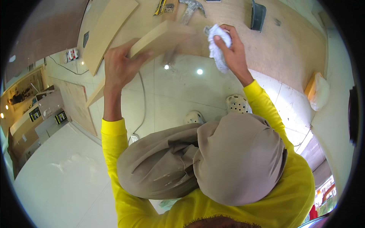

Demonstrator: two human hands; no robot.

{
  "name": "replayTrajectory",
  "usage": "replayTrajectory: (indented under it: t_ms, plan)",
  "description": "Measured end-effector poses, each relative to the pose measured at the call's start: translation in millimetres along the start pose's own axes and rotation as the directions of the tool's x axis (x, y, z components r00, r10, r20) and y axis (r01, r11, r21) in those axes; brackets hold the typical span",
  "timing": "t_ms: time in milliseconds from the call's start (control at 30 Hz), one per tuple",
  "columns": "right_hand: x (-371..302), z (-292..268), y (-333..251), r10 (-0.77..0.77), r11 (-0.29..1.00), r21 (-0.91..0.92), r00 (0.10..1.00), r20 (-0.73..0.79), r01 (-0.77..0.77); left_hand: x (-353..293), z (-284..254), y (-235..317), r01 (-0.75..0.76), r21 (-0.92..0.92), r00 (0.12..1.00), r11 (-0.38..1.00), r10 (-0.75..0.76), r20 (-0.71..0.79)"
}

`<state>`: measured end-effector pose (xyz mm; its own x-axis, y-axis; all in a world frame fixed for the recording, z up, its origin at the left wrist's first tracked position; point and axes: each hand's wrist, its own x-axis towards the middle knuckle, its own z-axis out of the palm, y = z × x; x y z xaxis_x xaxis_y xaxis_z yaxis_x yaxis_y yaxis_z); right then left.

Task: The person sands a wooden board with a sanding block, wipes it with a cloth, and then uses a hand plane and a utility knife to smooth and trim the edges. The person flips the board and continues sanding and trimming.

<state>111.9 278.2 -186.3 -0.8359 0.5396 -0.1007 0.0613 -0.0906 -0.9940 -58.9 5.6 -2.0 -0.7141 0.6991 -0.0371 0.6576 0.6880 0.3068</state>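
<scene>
Head view: left grip (119, 64) clamped on pale wood piece (159, 38), motion-blurred, over near edge of plywood sheet (292, 53); right grip (234, 49) pinches white cloth (218, 57). Wood could knock hammer (188, 12) if hold slips.

No words, numbers or signs could be read. At the far left, a dark label (35, 114) and a second dark label (60, 117) showed yellowish marks among the cartons (49, 103), both too small to make out; any brand there stayed illegible.
</scene>
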Motion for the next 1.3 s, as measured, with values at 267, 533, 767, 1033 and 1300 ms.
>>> replayTrajectory:
  t_ms: [267,533,767,1033,1300]
  plan:
    - [24,13,-87,-0.722,0.651,-0.283,0.689,0.057,0.705,21,0,-23,-0.006,0.027,0.995,1.000,0.009,-0.095]
    - [43,82,-145,-0.720,0.086,-0.488,0.393,0.572,0.869,26,5,-32,-0.131,0.089,0.977,0.987,0.144,-0.160]
    - [49,77,-167,-0.768,0.152,-0.510,0.426,0.478,0.847,26,25,-59,-0.216,0.156,0.896,0.964,0.259,-0.362]
    - [53,85,-176,-0.726,-0.002,-0.587,0.403,0.557,0.809,20,15,-53,-0.059,0.027,0.985,0.998,0.062,-0.159]
    - [47,118,-197,-0.582,-0.022,-0.494,0.391,0.713,0.869,30,-4,-38,-0.213,-0.189,0.969,0.959,0.184,-0.163]
